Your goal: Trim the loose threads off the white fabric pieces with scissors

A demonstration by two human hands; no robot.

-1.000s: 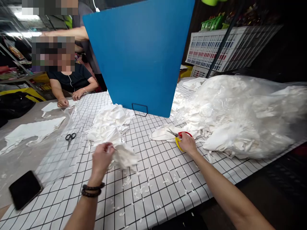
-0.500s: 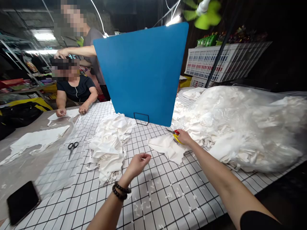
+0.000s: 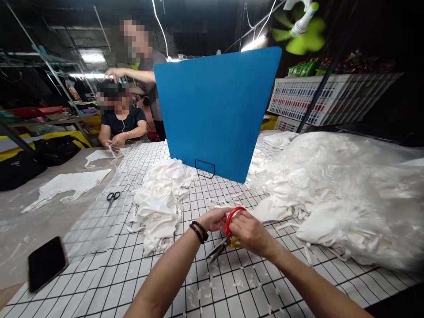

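Observation:
My right hand (image 3: 250,232) is closed around a pair of scissors (image 3: 221,248) with red and yellow handles. Their blades point down and left over the table. My left hand (image 3: 213,219) reaches in from the left, its fingers bent together right by the red handle. What those fingers pinch is hidden behind the handle and my right hand. Just behind both hands lies white cloth (image 3: 225,202) with thin strips. Small white snippets (image 3: 238,282) are scattered on the checked table cover in front of me.
A pile of white cloth pieces (image 3: 162,194) lies left, a plastic bag of cloth (image 3: 357,190) right. A blue board (image 3: 218,115) stands behind. Black scissors (image 3: 113,197) and a phone (image 3: 47,264) lie left. A seated co-worker (image 3: 122,121) handles cloth; another person stands behind.
My hands were apart and have come together; my right hand brought the scissors left and nearer to me, from beside the cloth. The view has turned slightly left.

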